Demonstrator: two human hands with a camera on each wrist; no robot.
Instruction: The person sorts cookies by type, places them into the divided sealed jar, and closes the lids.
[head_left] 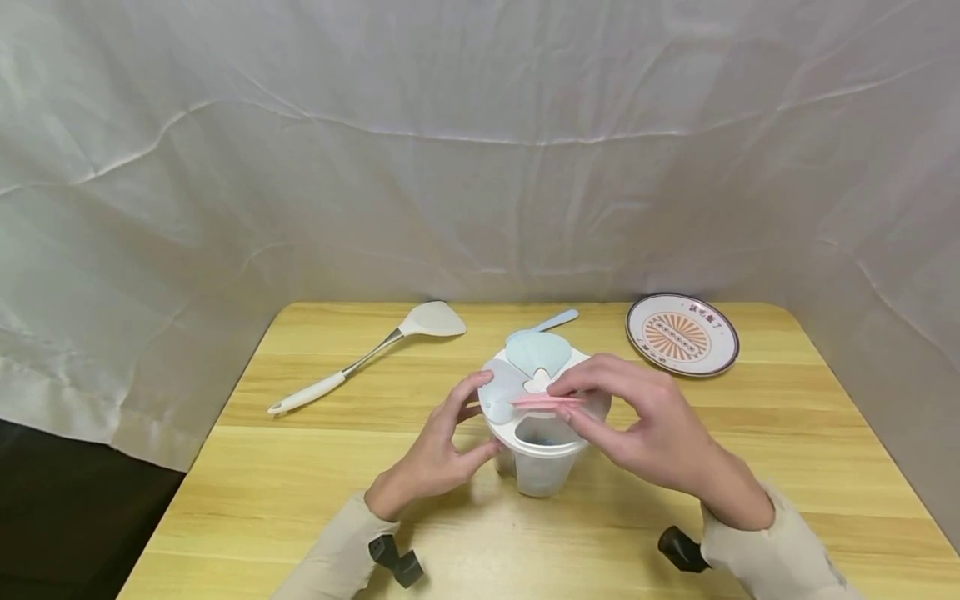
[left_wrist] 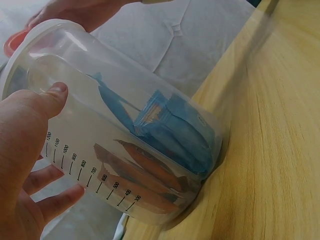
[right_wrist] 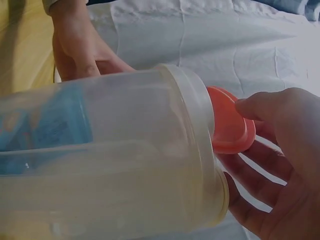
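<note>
A clear storage container (head_left: 546, 477) with a white lid and divided compartments stands upright on the table. My left hand (head_left: 435, 450) grips its side near the top, with thumb and fingers on either side. My right hand (head_left: 652, 425) pinches a pink flap (head_left: 547, 402) of the lid, which is tilted up over an open compartment. A pale green flap (head_left: 538, 352) and a pale blue-grey flap (head_left: 501, 392) lie down on the lid. Through the wall, the left wrist view shows blue packets (left_wrist: 182, 132) and reddish-brown packets (left_wrist: 142, 172) in separate compartments.
A white-headed spatula (head_left: 433, 320) lies to the left. Behind the container is a light blue utensil (head_left: 557, 320), partly hidden. A patterned plate (head_left: 681, 335) sits at the back right. Grey cloth (head_left: 480, 183) hangs around the wooden table (head_left: 360, 467).
</note>
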